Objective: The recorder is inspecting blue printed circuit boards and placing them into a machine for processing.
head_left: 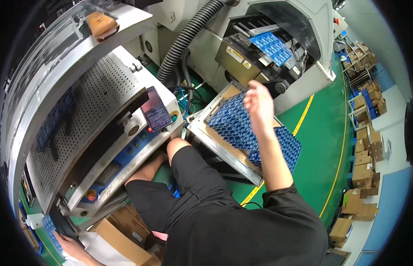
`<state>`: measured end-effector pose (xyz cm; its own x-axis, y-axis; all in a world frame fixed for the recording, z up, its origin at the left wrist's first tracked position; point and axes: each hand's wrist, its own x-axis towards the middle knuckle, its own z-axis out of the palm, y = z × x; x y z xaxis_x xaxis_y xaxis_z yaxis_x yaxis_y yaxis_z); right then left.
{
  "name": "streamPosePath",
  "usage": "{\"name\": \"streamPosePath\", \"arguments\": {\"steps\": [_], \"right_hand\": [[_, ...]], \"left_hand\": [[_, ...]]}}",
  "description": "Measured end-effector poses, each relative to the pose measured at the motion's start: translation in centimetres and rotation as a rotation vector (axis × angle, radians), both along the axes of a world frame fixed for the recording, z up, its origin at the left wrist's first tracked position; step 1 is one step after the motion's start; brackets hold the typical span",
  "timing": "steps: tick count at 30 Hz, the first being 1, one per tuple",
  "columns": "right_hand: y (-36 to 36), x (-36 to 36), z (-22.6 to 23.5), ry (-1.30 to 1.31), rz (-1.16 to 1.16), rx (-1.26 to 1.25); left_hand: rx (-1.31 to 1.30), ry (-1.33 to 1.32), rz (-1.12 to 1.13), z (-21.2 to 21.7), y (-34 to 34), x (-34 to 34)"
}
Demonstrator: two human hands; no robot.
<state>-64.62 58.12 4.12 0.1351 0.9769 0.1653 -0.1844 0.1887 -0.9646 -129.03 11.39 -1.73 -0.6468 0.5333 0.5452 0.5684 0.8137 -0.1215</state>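
Note:
At the lower left, my left hand (69, 246) grips the edge of a blue circuit board panel (50, 228) at the end of the perforated machine; part of that panel is hidden. My right hand (258, 105) is raised over a stack of blue circuit board panels (233, 119), its fingers loosely apart and nothing seen in them. Those panels rest on a metal-framed cart (224, 153) with a brown board top. More panels (290, 146) show beyond my right forearm. Another blue panel (270, 48) lies in the opening of the machine ahead.
A phone (156, 110) leans on the left machine's front, above its buttons and a red stop knob (91, 195). A ribbed black hose (184, 42) runs down ahead. An open cardboard box (122, 239) stands by my left arm. Cartons (364, 173) line the right wall.

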Motion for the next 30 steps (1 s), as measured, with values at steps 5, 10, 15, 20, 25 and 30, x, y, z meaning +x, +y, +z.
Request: {"name": "streamPosePath", "arguments": {"steps": [5,10,15,20,25,30], "right_hand": [[6.1,5.1,1.3,0.144,-0.179,0.009],[7.9,6.6,1.8,0.088,-0.285,0.057],[10.1,7.6,0.9,0.123,-0.233,0.003],[4.6,3.7,-0.3,0.086,-0.026,-0.101],[-5.6,-5.8,-5.4,-0.158,0.418,-0.310],[-13.0,-13.9,-8.8,-0.287,0.807,-0.378]], "left_hand": [[-0.068,-0.022,0.012,7.7,4.9,10.3],[0.034,-0.107,-0.104,7.8,5.1,10.5],[-0.098,0.104,0.021,6.6,3.0,7.9],[-0.037,-0.183,0.188,2.8,-0.1,3.2],[-0.187,-0.173,0.064,4.5,0.5,6.2],[-0.276,-0.029,0.091,9.0,-1.0,10.6]]}}
